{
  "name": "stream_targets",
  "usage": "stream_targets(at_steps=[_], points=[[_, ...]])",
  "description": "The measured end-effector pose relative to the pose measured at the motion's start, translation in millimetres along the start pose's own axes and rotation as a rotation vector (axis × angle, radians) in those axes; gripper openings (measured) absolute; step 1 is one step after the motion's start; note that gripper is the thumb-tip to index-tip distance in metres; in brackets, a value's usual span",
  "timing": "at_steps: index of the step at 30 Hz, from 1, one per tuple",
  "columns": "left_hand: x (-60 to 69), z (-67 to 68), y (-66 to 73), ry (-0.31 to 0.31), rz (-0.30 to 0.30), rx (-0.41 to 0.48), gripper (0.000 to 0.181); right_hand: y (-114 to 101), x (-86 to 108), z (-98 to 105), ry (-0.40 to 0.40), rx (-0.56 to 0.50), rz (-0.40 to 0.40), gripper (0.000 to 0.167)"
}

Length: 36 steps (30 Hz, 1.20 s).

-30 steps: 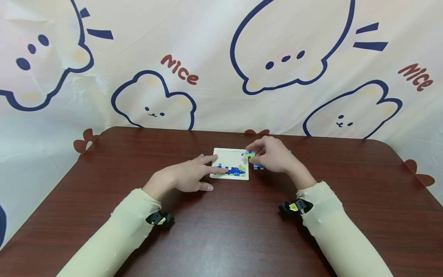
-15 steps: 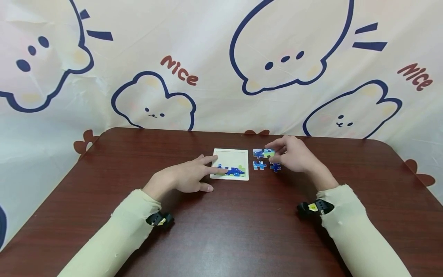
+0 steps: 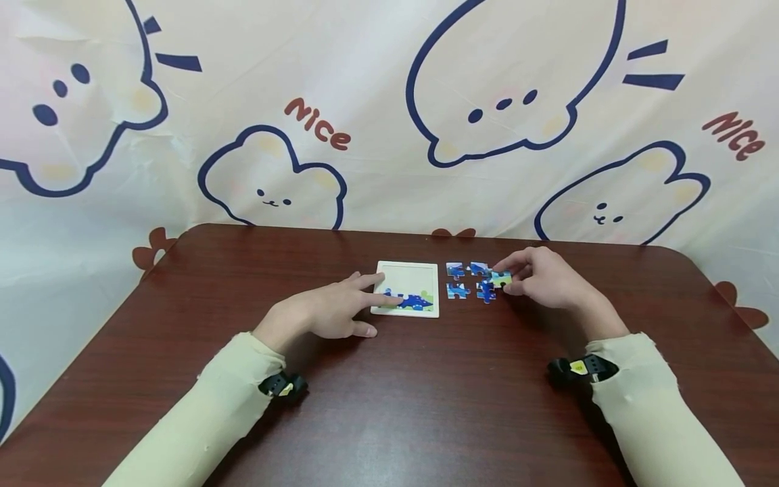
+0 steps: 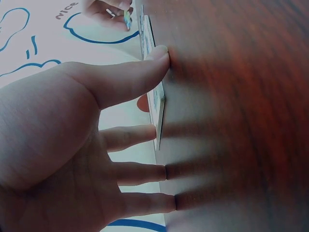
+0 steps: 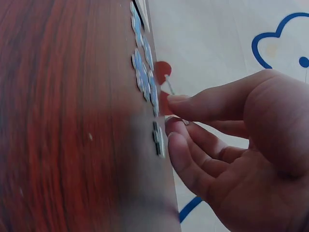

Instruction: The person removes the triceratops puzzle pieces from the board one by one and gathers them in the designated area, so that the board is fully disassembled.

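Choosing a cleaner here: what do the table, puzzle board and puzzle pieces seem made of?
Table: wood or laminate, glossy; grain streaks and a sheen show.
Puzzle board: perhaps wood or card, smooth and pale, with a thin flat edge.
Puzzle pieces: probably card or wood, colour-printed; slab-like edges show.

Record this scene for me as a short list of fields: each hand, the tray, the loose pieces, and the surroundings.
Left hand: fingers spread, resting on the left part of the tray, thumb beside it
Right hand: pinching a green-and-blue piece, lifted off the table
Tray: white, lying flat; blue-and-green puzzle section along its near side, upper part bare
Loose pieces: four visible in the head view, right of the tray
Surface: dark reddish-brown table
Background: pale cloth with cartoon outlines and "Nice" lettering
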<state>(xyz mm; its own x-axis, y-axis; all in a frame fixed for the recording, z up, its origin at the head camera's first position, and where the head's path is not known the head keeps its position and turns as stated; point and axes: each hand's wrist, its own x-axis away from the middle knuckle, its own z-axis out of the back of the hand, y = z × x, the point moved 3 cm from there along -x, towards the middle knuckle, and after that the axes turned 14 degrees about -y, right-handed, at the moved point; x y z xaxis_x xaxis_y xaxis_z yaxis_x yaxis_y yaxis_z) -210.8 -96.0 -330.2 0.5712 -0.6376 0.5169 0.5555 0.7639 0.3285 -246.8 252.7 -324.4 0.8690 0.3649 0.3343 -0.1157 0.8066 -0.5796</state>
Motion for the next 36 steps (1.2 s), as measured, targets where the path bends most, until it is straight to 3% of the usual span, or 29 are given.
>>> stream_targets(at_steps=[20, 36], points=[[0.6, -1.2, 0.3, 0.011, -0.003, -0.004, 0.063, 25, 5.7, 5, -0.088, -0.003, -0.007, 0.038], [0.8, -0.3, 0.4, 0.002, 0.003, 0.008, 0.063, 25, 5.5, 4, -0.076, -0.042, -0.031, 0.041]])
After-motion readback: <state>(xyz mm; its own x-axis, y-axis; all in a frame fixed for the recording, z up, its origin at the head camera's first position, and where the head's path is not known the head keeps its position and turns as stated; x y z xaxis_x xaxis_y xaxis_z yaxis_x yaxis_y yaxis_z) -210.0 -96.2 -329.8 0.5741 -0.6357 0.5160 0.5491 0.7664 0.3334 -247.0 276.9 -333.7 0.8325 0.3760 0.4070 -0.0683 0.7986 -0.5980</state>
